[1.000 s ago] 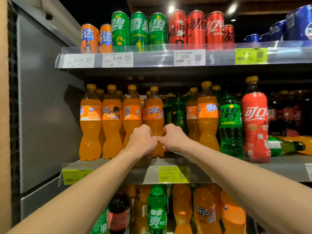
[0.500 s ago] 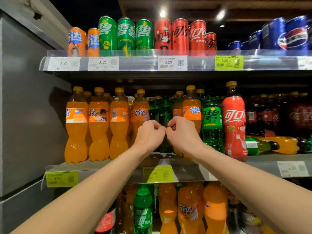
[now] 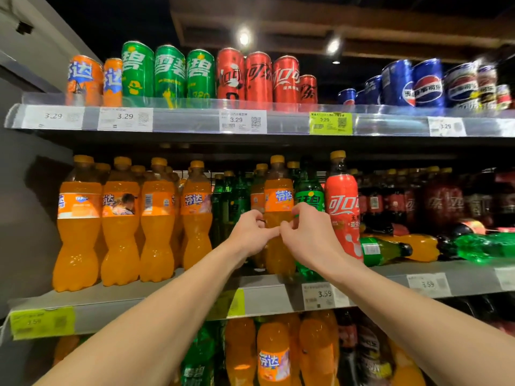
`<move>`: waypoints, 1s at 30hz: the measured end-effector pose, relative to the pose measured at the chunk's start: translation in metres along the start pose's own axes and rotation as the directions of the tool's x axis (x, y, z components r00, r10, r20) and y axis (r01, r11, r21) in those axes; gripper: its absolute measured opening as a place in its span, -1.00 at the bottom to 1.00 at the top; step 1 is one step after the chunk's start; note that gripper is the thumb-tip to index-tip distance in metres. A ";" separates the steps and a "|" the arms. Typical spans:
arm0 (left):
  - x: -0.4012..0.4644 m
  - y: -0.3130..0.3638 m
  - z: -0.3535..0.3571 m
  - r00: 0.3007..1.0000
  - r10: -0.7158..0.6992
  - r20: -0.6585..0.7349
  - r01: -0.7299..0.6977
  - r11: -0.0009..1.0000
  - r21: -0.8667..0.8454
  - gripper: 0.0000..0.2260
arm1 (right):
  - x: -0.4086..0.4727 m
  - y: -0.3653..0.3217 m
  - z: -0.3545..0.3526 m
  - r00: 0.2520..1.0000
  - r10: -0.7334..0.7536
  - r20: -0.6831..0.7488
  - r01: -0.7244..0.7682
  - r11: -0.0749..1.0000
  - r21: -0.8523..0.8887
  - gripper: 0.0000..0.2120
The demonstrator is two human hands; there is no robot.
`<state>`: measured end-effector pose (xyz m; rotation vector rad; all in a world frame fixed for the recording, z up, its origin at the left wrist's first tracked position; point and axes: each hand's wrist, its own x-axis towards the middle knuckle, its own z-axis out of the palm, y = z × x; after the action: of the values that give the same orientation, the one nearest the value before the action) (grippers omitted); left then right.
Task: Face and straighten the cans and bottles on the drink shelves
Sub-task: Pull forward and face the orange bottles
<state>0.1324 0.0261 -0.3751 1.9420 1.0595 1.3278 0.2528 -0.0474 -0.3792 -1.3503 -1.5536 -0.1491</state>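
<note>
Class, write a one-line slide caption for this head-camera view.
Both hands, left and right, reach an upright orange soda bottle on the middle shelf.

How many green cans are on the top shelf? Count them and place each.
3, side by side on the top shelf: left green can next to the orange cans, middle green can, right green can next to the red cans. Others may hide behind.
</note>
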 end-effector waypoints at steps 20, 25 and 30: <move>-0.109 0.008 -0.167 0.951 0.274 -0.146 -0.218 0.925 0.312 -0.55 | -0.036 -0.136 0.054 0.985 -0.146 0.097 0.084 0.878 0.471 -0.59; -0.136 -0.003 -0.216 0.958 0.203 -0.203 -0.115 0.920 0.375 -0.50 | -0.043 -0.174 0.094 0.972 -0.188 0.140 0.083 0.836 0.543 -0.56; -0.147 -0.011 -0.242 0.948 0.109 -0.299 -0.012 0.951 0.309 -0.65 | -0.043 -0.205 0.129 0.949 -0.213 0.234 0.042 0.819 0.573 -0.45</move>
<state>-0.1259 -0.0899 -0.3709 2.0364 1.4404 1.6279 0.0080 -0.0653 -0.3685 -0.8139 -1.7506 0.4216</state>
